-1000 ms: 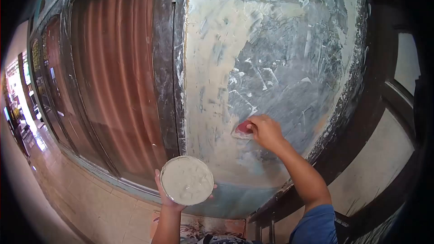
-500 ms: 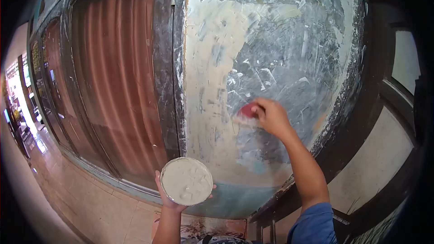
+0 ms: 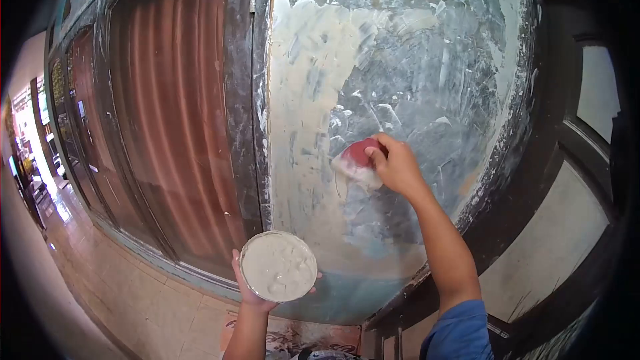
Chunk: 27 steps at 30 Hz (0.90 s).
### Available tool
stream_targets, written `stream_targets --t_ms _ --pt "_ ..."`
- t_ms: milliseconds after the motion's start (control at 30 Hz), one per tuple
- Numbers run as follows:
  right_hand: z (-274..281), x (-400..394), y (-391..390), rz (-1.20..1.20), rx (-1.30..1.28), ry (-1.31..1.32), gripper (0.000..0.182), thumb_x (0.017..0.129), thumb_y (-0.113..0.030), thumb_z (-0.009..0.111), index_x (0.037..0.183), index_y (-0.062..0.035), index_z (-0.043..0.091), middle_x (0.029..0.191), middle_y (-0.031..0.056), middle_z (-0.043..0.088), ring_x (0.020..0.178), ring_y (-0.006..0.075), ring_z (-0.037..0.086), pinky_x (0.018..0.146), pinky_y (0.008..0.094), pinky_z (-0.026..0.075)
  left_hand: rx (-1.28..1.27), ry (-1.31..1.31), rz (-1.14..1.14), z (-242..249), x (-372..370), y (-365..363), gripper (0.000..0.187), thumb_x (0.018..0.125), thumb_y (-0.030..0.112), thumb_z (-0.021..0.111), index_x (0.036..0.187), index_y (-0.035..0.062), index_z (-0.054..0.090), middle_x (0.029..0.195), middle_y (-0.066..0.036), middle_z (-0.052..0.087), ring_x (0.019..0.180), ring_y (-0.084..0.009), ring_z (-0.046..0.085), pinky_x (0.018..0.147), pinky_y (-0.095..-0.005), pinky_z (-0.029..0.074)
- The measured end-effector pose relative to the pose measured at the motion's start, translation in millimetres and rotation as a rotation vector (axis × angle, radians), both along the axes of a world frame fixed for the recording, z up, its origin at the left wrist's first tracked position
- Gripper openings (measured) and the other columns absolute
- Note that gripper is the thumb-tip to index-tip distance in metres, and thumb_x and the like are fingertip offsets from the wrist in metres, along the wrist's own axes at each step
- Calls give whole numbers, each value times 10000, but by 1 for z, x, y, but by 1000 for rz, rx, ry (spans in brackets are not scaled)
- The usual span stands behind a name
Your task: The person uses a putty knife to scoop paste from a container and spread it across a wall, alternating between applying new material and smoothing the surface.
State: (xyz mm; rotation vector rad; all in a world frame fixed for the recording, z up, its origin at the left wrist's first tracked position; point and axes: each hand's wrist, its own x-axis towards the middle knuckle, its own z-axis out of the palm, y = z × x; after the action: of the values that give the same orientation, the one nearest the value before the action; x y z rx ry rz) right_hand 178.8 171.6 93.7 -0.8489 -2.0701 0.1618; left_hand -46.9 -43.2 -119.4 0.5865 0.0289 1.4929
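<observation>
My left hand point(image 3: 244, 281) holds a round tub of pale putty point(image 3: 279, 267) from below, its fingers wrapped around the sides. The putty's surface is lumpy and reaches near the rim. In my right hand point(image 3: 397, 165) is a red putty scraper point(image 3: 362, 154), pinched between thumb and fingers. Pale putty coats the scraper's lower edge, which lies against the wall panel point(image 3: 413, 80). Cream putty point(image 3: 300, 93) covers the panel's left strip and upper edge, while its middle and right show patchy grey with white smears.
Left of the panel stands a dark frame point(image 3: 243, 93) with glass and a reddish-brown curtain point(image 3: 177, 107) behind it. A dark wooden door point(image 3: 567, 153) with pale panels is on the right. Tiled floor point(image 3: 147, 293) runs along the left, and a stained sheet point(image 3: 313, 337) lies below me.
My right hand has turned the scraper slightly, so more of its red face and the putty on its edge show. The tub has shifted slightly right in view.
</observation>
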Motion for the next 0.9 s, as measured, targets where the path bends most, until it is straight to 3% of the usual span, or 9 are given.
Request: stream_targets --t_ms 33,67,133,233,333,567,667,733,900 --pt "-10 4 8 144 -116 28 225 1002 -164 688 1192 -47 717 967 145 781 796 277 739 733 374 560 -2 -1 -5 0 4 3 1167 805 964 425 1631 146 314 1572 -314 406 1271 -756 429 918 -869 450" --pt "-19 7 8 139 -118 26 225 1002 -164 688 1192 -47 717 967 145 781 796 277 739 733 374 560 2 -30 -24 1 9 6 1166 807 960 428 1633 146 308 1579 -315 394 1278 -759 419 919 -874 445" --pt "-40 11 1 480 -706 -18 227 1038 -176 673 1191 -15 720 872 47 754 722 129 673 654 295 530 1 -59 -47 5 20 11 1164 810 957 432 1635 146 302 1586 -317 382 1284 -763 408 920 -878 440" --pt "-88 15 13 602 -968 -77 224 1071 -181 635 1195 -16 722 842 -17 699 672 48 594 584 258 491 61 -42 -179 10 34 20 1181 808 968 400 1645 144 282 1607 -288 377 1317 -728 419 968 -855 436" --pt "-116 29 28 507 -939 -149 222 1078 -174 623 1218 -28 714 814 -30 666 625 36 548 534 262 458 85 -169 -284 11 49 22 1184 805 970 405 1648 149 277 1617 -286 364 1326 -730 407 960 -853 440" --pt "-141 65 19 565 -1091 120 349 1083 -219 630 1331 25 658 1087 30 762 884 82 689 797 266 558 48 -210 -321 -6 71 22 1193 799 963 433 1656 150 264 1623 -284 362 1335 -723 404 962 -846 444" --pt "-154 56 8 620 -1172 78 341 1085 -229 630 1324 11 670 1083 29 760 903 79 683 824 270 551 31 -108 -332 -8 83 27 1176 803 955 439 1658 167 263 1623 -283 364 1336 -728 398 961 -846 443" --pt "-175 61 12 595 -1201 60 338 1088 -243 625 1318 -1 678 1093 33 763 910 78 683 814 267 546 22 -96 -388 -11 89 26 1150 819 940 442 1652 164 281 1622 -284 366 1342 -724 397 959 -847 441" --pt "-191 102 17 328 -1076 -52 261 1089 -211 610 1224 -5 696 871 5 704 692 69 604 599 275 486 42 -225 -434 -21 91 12 1116 840 926 428 1639 156 314 1615 -289 375 1345 -710 410 956 -846 443"
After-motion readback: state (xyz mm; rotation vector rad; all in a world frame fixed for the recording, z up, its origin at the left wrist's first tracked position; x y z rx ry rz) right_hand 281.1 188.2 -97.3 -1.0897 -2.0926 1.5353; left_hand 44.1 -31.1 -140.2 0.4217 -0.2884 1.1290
